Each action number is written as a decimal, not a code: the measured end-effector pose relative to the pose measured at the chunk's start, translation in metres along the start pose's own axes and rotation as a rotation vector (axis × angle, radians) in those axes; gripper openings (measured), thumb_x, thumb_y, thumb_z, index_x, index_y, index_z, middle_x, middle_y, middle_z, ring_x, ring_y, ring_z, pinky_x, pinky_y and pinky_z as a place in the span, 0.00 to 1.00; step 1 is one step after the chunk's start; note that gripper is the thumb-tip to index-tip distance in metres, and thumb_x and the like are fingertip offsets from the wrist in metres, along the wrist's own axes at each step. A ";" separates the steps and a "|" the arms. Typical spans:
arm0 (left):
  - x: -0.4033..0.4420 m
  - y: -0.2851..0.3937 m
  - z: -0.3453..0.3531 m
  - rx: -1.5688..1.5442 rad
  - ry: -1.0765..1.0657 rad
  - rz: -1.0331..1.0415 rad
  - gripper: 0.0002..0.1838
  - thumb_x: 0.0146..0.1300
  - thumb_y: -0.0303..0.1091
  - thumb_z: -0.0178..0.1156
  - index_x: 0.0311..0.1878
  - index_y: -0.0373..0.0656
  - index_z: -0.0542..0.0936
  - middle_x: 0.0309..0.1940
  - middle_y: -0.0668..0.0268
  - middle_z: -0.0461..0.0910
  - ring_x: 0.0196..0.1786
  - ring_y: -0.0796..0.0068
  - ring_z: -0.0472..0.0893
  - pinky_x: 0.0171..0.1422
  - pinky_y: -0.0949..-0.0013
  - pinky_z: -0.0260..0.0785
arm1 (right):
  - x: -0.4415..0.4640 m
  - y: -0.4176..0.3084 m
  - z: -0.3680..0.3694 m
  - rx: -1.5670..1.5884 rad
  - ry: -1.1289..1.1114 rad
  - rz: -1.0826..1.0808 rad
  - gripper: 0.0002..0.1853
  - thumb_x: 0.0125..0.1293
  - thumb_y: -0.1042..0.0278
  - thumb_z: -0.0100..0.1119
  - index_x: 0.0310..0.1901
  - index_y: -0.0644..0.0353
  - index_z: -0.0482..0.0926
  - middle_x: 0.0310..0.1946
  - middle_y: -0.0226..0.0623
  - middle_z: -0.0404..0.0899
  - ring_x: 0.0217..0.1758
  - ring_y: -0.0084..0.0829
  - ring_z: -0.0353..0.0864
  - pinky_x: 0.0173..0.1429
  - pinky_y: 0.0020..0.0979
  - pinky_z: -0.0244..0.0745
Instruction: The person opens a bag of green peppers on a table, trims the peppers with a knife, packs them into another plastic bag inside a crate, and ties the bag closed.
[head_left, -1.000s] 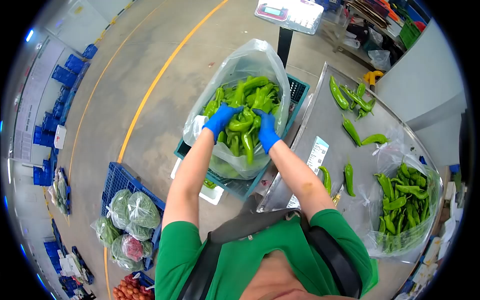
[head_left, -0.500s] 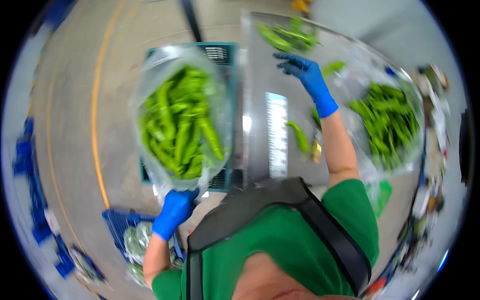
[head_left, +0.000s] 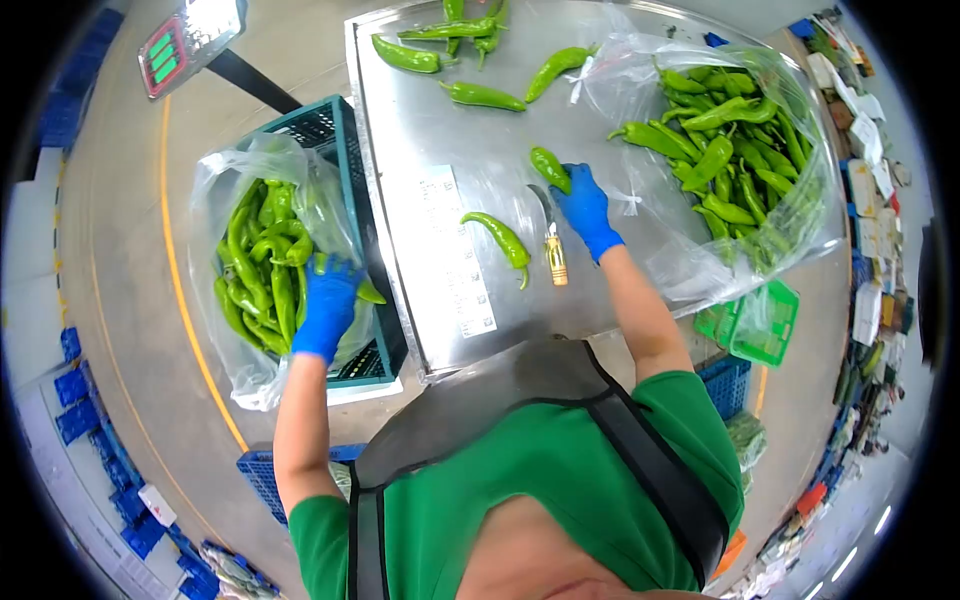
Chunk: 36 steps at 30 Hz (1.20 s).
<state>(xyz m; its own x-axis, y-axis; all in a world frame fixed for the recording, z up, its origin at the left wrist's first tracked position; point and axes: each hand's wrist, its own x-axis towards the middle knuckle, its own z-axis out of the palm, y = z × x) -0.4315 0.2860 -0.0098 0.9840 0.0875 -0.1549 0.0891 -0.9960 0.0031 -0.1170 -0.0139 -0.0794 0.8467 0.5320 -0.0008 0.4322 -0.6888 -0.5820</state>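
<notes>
My left hand (head_left: 330,306), in a blue glove, is over the plastic bag (head_left: 218,190) of long green peppers (head_left: 245,255) in the dark green crate (head_left: 350,150). Its fingers curl around a green pepper (head_left: 371,291), whose end pokes out to the right. On the steel table (head_left: 400,130), my right hand (head_left: 586,208), also gloved, grips one end of another green pepper (head_left: 547,168). Just left of it lies a curved knife (head_left: 555,255) with a yellowish handle. A single curved pepper (head_left: 500,243) rests left of the knife.
Several loose peppers (head_left: 450,35) lie at the table's far end. On the right sits an open clear bag (head_left: 640,100) full of peppers. A label strip (head_left: 458,250) runs along the left side. A scale display (head_left: 165,58) stands beyond the crate; a green basket (head_left: 765,325) is below right.
My left hand has moved from the bag's near edge onto the peppers. My right hand has come back from the table's far part and now grips a pepper. The view has shifted right.
</notes>
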 end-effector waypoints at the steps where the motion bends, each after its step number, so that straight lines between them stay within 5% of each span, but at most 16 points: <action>1: 0.003 -0.004 0.030 0.106 -0.070 0.082 0.18 0.49 0.26 0.50 0.46 0.48 0.77 0.47 0.60 0.74 0.54 0.55 0.70 0.68 0.39 0.44 | -0.006 -0.017 -0.010 0.127 0.067 0.045 0.23 0.53 0.58 0.63 0.49 0.57 0.70 0.41 0.44 0.78 0.41 0.44 0.79 0.43 0.39 0.74; 3: 0.014 0.000 0.041 0.132 -0.185 0.030 0.14 0.51 0.27 0.51 0.43 0.47 0.76 0.45 0.60 0.73 0.50 0.57 0.71 0.67 0.39 0.46 | -0.031 -0.040 0.000 0.105 -0.140 0.110 0.24 0.51 0.58 0.65 0.48 0.55 0.70 0.40 0.44 0.78 0.40 0.45 0.80 0.43 0.39 0.74; 6: 0.016 -0.001 0.026 0.064 -0.200 0.005 0.15 0.49 0.28 0.54 0.43 0.46 0.76 0.45 0.58 0.72 0.49 0.58 0.71 0.67 0.41 0.48 | -0.063 -0.052 0.032 -0.059 -0.304 -0.114 0.36 0.42 0.50 0.70 0.54 0.54 0.69 0.45 0.43 0.77 0.45 0.44 0.78 0.48 0.39 0.72; 9: -0.001 -0.004 -0.027 -0.128 -0.029 -0.184 0.18 0.47 0.25 0.57 0.45 0.44 0.76 0.46 0.57 0.73 0.51 0.56 0.71 0.66 0.50 0.53 | -0.036 -0.047 0.010 0.120 -0.546 0.054 0.32 0.43 0.54 0.70 0.50 0.61 0.74 0.38 0.44 0.80 0.41 0.41 0.80 0.48 0.36 0.73; 12: -0.044 -0.037 -0.031 -0.636 0.604 -0.428 0.19 0.48 0.18 0.59 0.47 0.41 0.76 0.47 0.58 0.75 0.53 0.59 0.72 0.62 0.63 0.60 | -0.001 -0.032 -0.009 1.146 -0.607 0.437 0.22 0.54 0.69 0.62 0.50 0.71 0.72 0.41 0.43 0.79 0.45 0.35 0.79 0.50 0.30 0.74; 15: -0.080 -0.064 -0.021 -0.739 0.739 -0.606 0.18 0.50 0.16 0.58 0.47 0.37 0.76 0.46 0.60 0.76 0.52 0.65 0.73 0.60 0.67 0.62 | 0.019 -0.051 -0.044 1.530 -0.665 0.249 0.30 0.56 0.69 0.55 0.60 0.72 0.61 0.51 0.47 0.74 0.53 0.38 0.75 0.53 0.31 0.73; 18: -0.101 -0.074 0.013 -1.078 0.743 -0.716 0.15 0.58 0.24 0.54 0.49 0.40 0.77 0.50 0.62 0.75 0.53 0.66 0.73 0.58 0.65 0.66 | 0.026 -0.074 -0.042 1.620 -0.728 0.172 0.32 0.56 0.65 0.53 0.61 0.71 0.59 0.50 0.47 0.74 0.55 0.40 0.74 0.53 0.33 0.73; 21: -0.127 -0.044 0.007 -1.575 0.943 -0.935 0.20 0.61 0.31 0.51 0.58 0.44 0.70 0.54 0.63 0.72 0.54 0.65 0.73 0.55 0.59 0.70 | 0.028 -0.130 -0.015 1.722 -1.169 0.286 0.34 0.55 0.63 0.53 0.62 0.70 0.58 0.49 0.48 0.74 0.55 0.41 0.74 0.50 0.34 0.76; 24: -0.157 -0.047 0.061 -1.899 1.009 -0.850 0.24 0.56 0.28 0.53 0.58 0.43 0.69 0.54 0.61 0.71 0.58 0.63 0.70 0.59 0.51 0.65 | 0.018 -0.239 0.044 1.468 -1.359 0.328 0.26 0.55 0.66 0.54 0.55 0.71 0.67 0.42 0.46 0.77 0.44 0.36 0.79 0.43 0.31 0.78; 26: -0.150 -0.033 0.048 -1.949 1.012 -0.993 0.25 0.52 0.25 0.52 0.57 0.43 0.69 0.52 0.62 0.72 0.57 0.65 0.70 0.58 0.54 0.66 | -0.002 -0.299 0.098 1.389 -1.400 0.363 0.17 0.58 0.67 0.54 0.46 0.70 0.74 0.36 0.40 0.79 0.35 0.30 0.80 0.42 0.29 0.76; 28: -0.160 -0.041 0.076 -1.952 1.035 -1.376 0.26 0.53 0.29 0.54 0.58 0.40 0.68 0.54 0.56 0.70 0.59 0.62 0.69 0.58 0.54 0.65 | -0.015 -0.342 0.170 1.165 -1.111 0.033 0.20 0.54 0.61 0.61 0.44 0.68 0.76 0.34 0.35 0.78 0.36 0.25 0.77 0.42 0.28 0.73; 29: -0.160 -0.042 0.068 -1.868 1.046 -1.593 0.27 0.53 0.30 0.56 0.59 0.39 0.67 0.55 0.54 0.69 0.59 0.60 0.69 0.59 0.55 0.64 | -0.014 -0.357 0.195 1.017 -0.960 -0.123 0.18 0.53 0.61 0.62 0.41 0.66 0.76 0.36 0.39 0.79 0.37 0.32 0.79 0.43 0.30 0.73; 31: -0.182 -0.028 0.059 -0.693 0.638 -1.339 0.31 0.52 0.35 0.59 0.60 0.35 0.65 0.57 0.47 0.67 0.60 0.54 0.67 0.60 0.57 0.63 | -0.016 -0.383 0.190 0.242 -0.615 -0.505 0.14 0.51 0.65 0.60 0.38 0.63 0.76 0.36 0.45 0.79 0.37 0.40 0.79 0.40 0.33 0.74; 32: -0.191 -0.014 0.031 -0.339 0.330 -1.308 0.35 0.52 0.37 0.61 0.62 0.34 0.62 0.60 0.43 0.62 0.61 0.50 0.66 0.64 0.59 0.59 | -0.023 -0.389 0.193 0.200 -0.604 -0.717 0.13 0.50 0.66 0.59 0.37 0.63 0.77 0.35 0.46 0.79 0.37 0.41 0.79 0.39 0.35 0.74; 33: -0.189 0.005 -0.015 -0.129 0.224 -1.276 0.33 0.51 0.42 0.63 0.58 0.34 0.66 0.54 0.42 0.68 0.55 0.49 0.70 0.58 0.57 0.63 | -0.034 -0.388 0.195 0.153 -0.595 -0.926 0.11 0.50 0.68 0.58 0.35 0.62 0.77 0.33 0.46 0.79 0.36 0.43 0.79 0.38 0.36 0.74; 36: -0.209 0.020 -0.058 -0.149 -0.081 -0.989 0.19 0.50 0.46 0.64 0.37 0.39 0.76 0.28 0.53 0.76 0.33 0.53 0.76 0.38 0.58 0.66 | -0.077 -0.374 0.248 0.031 -0.540 -1.515 0.10 0.53 0.69 0.52 0.38 0.58 0.77 0.30 0.43 0.78 0.34 0.43 0.79 0.37 0.40 0.73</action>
<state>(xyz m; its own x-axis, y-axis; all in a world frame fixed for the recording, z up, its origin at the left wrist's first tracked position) -0.6267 0.2488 0.0800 0.4448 0.8679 -0.2211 0.8850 -0.4639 -0.0407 -0.4211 0.3248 -0.0638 -0.5396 0.7889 0.2941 0.7177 0.6136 -0.3291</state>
